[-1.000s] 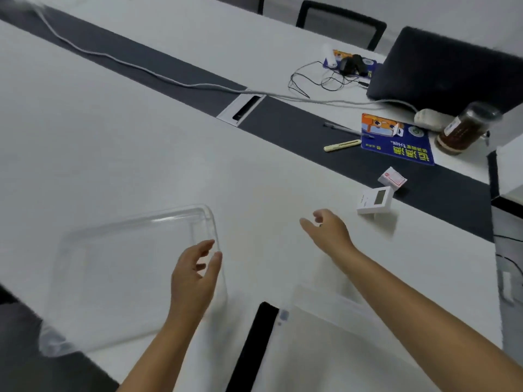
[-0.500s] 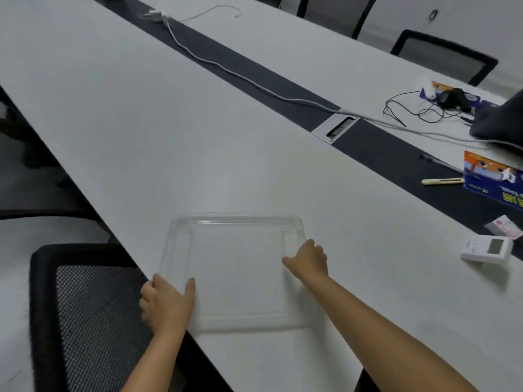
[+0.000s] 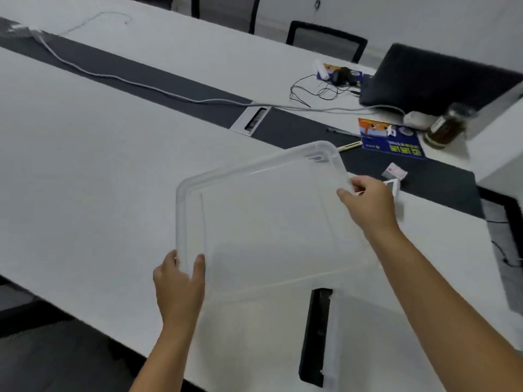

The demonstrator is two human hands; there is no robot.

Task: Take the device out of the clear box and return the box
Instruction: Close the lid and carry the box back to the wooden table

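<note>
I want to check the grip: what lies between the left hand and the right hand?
In the head view, only the clear lid spans between the left hand and the right hand.

There is one view only, from the camera on my head. It looks forward and down along my forearms, close over the near edge of the white table [image 3: 85,171], with my left hand [image 3: 178,281] and right hand [image 3: 368,202] near the middle. The wide lens also reaches the far edge, where a chair [image 3: 325,38] stands.
</note>
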